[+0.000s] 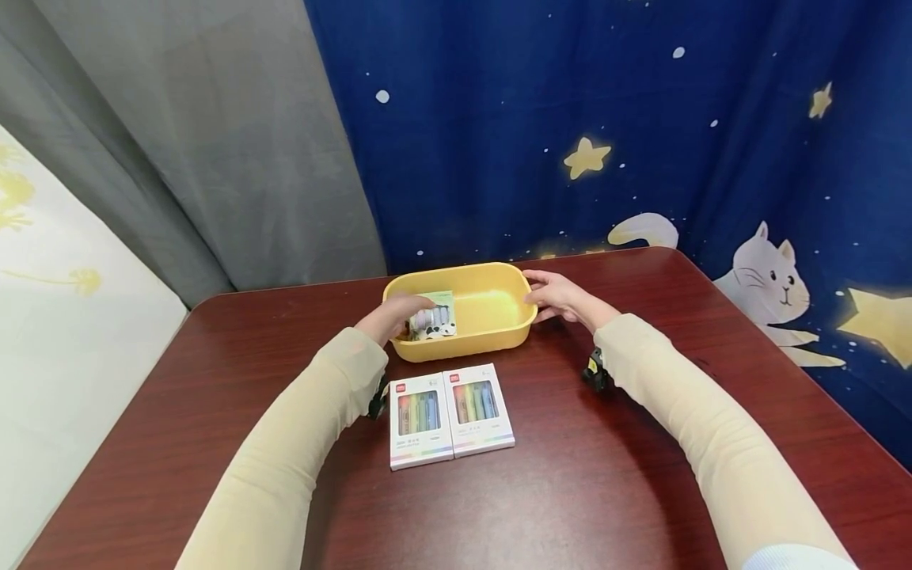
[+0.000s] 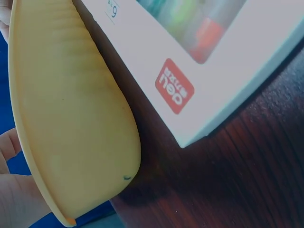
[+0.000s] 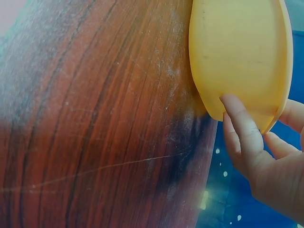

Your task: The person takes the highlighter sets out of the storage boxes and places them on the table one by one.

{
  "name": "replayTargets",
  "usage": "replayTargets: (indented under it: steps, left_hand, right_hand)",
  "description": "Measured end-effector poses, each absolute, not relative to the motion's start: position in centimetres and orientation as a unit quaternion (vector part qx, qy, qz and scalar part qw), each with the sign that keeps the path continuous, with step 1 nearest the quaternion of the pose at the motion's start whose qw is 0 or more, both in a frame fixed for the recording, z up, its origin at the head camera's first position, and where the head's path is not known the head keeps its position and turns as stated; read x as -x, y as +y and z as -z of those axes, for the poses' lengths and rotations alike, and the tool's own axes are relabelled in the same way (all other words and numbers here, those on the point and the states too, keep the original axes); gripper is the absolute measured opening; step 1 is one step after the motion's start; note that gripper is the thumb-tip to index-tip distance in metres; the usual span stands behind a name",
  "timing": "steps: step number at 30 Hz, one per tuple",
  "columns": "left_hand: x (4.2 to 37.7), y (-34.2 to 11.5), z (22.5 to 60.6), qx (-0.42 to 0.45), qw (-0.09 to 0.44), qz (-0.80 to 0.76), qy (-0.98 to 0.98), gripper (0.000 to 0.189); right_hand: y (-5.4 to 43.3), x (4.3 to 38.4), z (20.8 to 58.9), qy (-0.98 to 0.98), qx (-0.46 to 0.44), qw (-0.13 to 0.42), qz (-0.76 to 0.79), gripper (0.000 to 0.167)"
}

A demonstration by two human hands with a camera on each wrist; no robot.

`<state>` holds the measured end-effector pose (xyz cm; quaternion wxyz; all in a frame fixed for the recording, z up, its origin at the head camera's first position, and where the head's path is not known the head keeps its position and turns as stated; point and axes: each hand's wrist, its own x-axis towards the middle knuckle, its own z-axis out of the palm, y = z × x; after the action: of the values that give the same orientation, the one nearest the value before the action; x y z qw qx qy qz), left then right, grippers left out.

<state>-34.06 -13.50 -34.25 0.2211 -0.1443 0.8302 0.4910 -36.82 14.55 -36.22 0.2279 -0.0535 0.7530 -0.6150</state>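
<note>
The bin (image 1: 499, 342) is sitting between the two hands, toward the table's far edge. The right hand (image 1: 559, 297) is gripping its near end, thumb over the rim and fingers spreading along the outer wall. The left hand (image 1: 395, 315) is reaching over the opposite end, its fingers lying at a packet (image 1: 443, 317) inside the bin; whether they are pinching it or holding the rim, I cannot tell. The packet is showing a panda print and leaning just beside those fingers. Nearer the person than the left hand, a white box (image 1: 404, 455) is lying flat, and a second box (image 1: 502, 435) is touching it on the side toward the right hand; both are showing coloured sticks through windows. The dark red table (image 1: 570, 507) is spreading below both hands. Beyond them, a blue curtain (image 1: 499, 119) is hanging ahead, with a grey curtain (image 1: 235, 119) meeting it on the left hand's side.
</note>
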Motion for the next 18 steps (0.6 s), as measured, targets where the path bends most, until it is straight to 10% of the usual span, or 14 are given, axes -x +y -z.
replayTargets:
  steps: [18]
  left_hand:
    - [33.8,-10.3,34.7,0.133,0.23,-0.568,0.779,0.053]
  right_hand:
    - [14.5,36.6,36.1,0.755,0.049,0.228,0.613,0.069]
